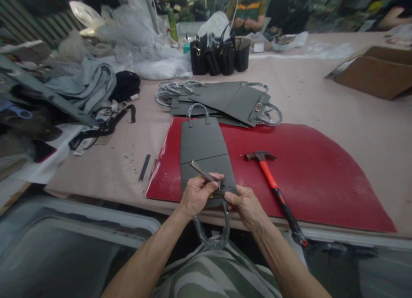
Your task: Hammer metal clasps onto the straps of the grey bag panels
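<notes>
Head view, read left to right; all places are given from the red cutting board [322, 195] lying on the worktop [360, 130].

**Left of the board:** a heap of grey fabric [86, 81], with crumpled clear plastic film [141, 45] farther off. Scattered small metal bits [129, 163] and a thin black strip [144, 167] lie just beside its left edge.

**On the board's left half:** a grey leather-look bag panel [203, 148] lies flat, a looped handle at its far end. A handle wrapped in clear plastic [212, 231] hangs from its near end, past the board's edge. The left hand [197, 194] is closed, pinching a flat steel tool [202, 170] against the panel's near end. The right hand [246, 207] is also closed, gripping at the base of the hanging handle, though its fingertips are partly hidden. Both hands are over the panel, almost meeting.

**Beyond the board:** a stack of similar grey panels [225, 103], then a row of black handbags [219, 55]. Farther off, a co-worker's hands [246, 24] are held together.

**On the board's right half:** a claw hammer [270, 176] with an orange and black handle lies just right of the right hand, its handle end reaching over the near edge.

**Right of the board:** a cardboard box [370, 73].
</notes>
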`<state>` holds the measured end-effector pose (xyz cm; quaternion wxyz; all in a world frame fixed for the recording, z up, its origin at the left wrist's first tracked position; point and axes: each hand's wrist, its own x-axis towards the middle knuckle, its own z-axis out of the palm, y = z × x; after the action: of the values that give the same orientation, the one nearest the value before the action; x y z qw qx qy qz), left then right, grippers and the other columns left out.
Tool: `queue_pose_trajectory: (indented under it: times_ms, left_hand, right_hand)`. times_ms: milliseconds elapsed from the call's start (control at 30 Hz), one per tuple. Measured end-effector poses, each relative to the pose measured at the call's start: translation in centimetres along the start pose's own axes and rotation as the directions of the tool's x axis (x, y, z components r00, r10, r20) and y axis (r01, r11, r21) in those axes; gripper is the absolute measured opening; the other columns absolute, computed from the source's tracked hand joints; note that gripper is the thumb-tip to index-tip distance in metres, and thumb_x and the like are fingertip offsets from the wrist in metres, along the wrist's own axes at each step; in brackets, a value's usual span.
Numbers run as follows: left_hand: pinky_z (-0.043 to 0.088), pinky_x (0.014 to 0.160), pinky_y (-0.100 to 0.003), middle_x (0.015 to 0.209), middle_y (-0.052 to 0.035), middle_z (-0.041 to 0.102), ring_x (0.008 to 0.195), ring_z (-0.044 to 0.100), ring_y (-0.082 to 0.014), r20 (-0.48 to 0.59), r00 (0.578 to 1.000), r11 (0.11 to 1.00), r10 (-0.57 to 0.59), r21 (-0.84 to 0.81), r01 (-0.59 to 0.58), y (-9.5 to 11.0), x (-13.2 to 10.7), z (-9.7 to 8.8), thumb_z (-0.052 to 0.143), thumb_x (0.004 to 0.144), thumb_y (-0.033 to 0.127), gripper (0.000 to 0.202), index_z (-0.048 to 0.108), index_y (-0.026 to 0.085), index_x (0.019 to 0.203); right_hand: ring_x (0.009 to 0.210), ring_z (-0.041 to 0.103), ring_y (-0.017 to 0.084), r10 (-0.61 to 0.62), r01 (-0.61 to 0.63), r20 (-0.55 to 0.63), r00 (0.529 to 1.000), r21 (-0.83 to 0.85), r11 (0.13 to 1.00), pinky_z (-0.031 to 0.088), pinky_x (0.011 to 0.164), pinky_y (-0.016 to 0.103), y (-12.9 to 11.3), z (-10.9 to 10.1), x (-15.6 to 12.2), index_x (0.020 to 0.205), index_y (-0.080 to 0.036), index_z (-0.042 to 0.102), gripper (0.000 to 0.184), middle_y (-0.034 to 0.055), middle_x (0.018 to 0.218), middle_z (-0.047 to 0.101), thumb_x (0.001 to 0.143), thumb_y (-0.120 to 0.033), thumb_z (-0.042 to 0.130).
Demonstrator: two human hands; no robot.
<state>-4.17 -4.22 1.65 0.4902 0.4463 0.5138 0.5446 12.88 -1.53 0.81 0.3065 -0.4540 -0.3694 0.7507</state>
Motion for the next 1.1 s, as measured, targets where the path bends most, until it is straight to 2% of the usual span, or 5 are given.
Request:
queue_pose_trajectory:
  times_ms: [100,267,367,867,1100]
  left_hand:
    - [0.057,0.085,-0.029,0.110,-0.0119,0.075,0.099,0.071,-0.0219,0.001,1.000,1.000,0.011,0.010,-0.011,-0.1,0.0,0.1,0.071,0.085,0.040,0.028,0.074,0.015,0.097]
    - [0.058,0.069,-0.025,0.109,-0.0107,0.076,0.088,0.072,-0.0194,0.003,1.000,1.000,-0.013,0.019,0.013,0.1,0.0,0.2,0.069,0.085,0.037,0.025,0.073,0.016,0.098]
    - [0.058,0.067,-0.025,0.106,-0.0097,0.077,0.085,0.072,-0.0187,0.011,1.000,0.999,-0.010,0.031,0.009,0.2,0.0,0.3,0.069,0.084,0.034,0.023,0.073,0.016,0.098]
    - [0.059,0.082,-0.030,0.105,-0.0100,0.076,0.093,0.072,-0.0199,-0.046,0.997,0.992,0.062,0.115,-0.057,0.3,-0.4,0.9,0.066,0.084,0.032,0.019,0.071,0.016,0.094]
    - [0.057,0.087,-0.030,0.104,-0.0099,0.076,0.098,0.071,-0.0201,-0.069,0.989,0.980,0.128,0.161,-0.116,0.2,-0.4,1.5,0.065,0.085,0.029,0.016,0.071,0.016,0.093]
  right_hand:
    - [0.053,0.044,0.009,-0.012,0.012,0.004,1.000,-0.003,1.000,0.034,0.049,0.023,0.1,-0.1,0.1,0.078,-0.013,0.069,0.034,-0.0006,0.064,0.057,0.059,-0.038,0.082]
    - [0.054,0.044,0.009,-0.038,0.038,0.026,0.999,-0.009,0.999,0.034,0.049,0.023,0.3,-0.2,0.1,0.078,-0.013,0.070,0.032,-0.0005,0.064,0.057,0.061,-0.038,0.082]
    - [0.055,0.045,0.010,-0.049,0.050,0.042,0.998,-0.012,0.999,0.035,0.050,0.023,0.3,-0.3,0.1,0.080,-0.014,0.070,0.033,0.0000,0.066,0.059,0.062,-0.039,0.081]
    - [0.054,0.042,0.010,-0.125,0.129,0.091,0.988,-0.030,0.991,0.034,0.051,0.023,0.6,-0.3,-0.1,0.077,-0.015,0.066,0.030,-0.0023,0.063,0.054,0.065,-0.040,0.078]
    - [0.057,0.044,0.010,-0.129,0.136,0.163,0.978,-0.030,0.990,0.036,0.054,0.023,0.4,-1.2,-0.4,0.080,-0.014,0.066,0.033,-0.0020,0.065,0.056,0.062,-0.038,0.079]
